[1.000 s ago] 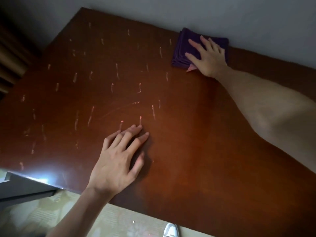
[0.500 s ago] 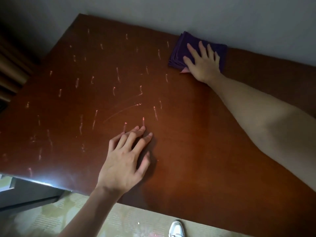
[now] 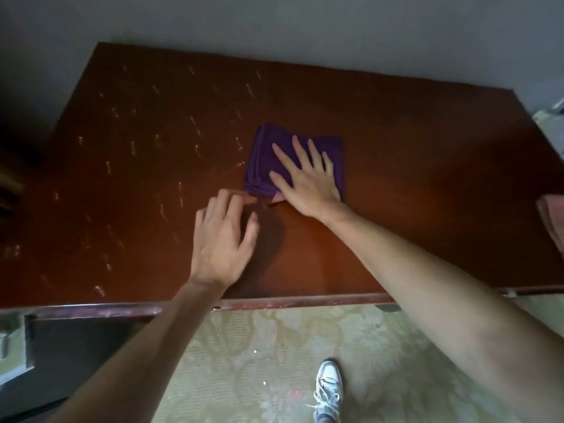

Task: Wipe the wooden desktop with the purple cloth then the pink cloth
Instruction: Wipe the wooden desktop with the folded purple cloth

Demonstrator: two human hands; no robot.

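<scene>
A folded purple cloth (image 3: pixel 262 166) lies near the middle of the dark wooden desktop (image 3: pixel 412 184). My right hand (image 3: pixel 308 181) presses flat on the cloth with its fingers spread. A small pink corner shows under the cloth's near edge. My left hand (image 3: pixel 222 239) rests on the wood just left of and nearer than the cloth, fingers loosely bent, holding nothing. Several pale streaks mark the left half of the desktop. A pink cloth (image 3: pixel 552 218) lies at the desktop's right edge, cut off by the frame.
A grey wall (image 3: pixel 305 29) runs along the desk's far edge. Below the near edge lie patterned floor (image 3: pixel 274 346) and a white sneaker (image 3: pixel 328 389). A dark cabinet side (image 3: pixel 76 346) stands under the left part of the desk.
My right hand has dragged the purple cloth from the far edge by the wall toward the middle of the desktop. The view has pulled back and my left hand's fingers have bent slightly.
</scene>
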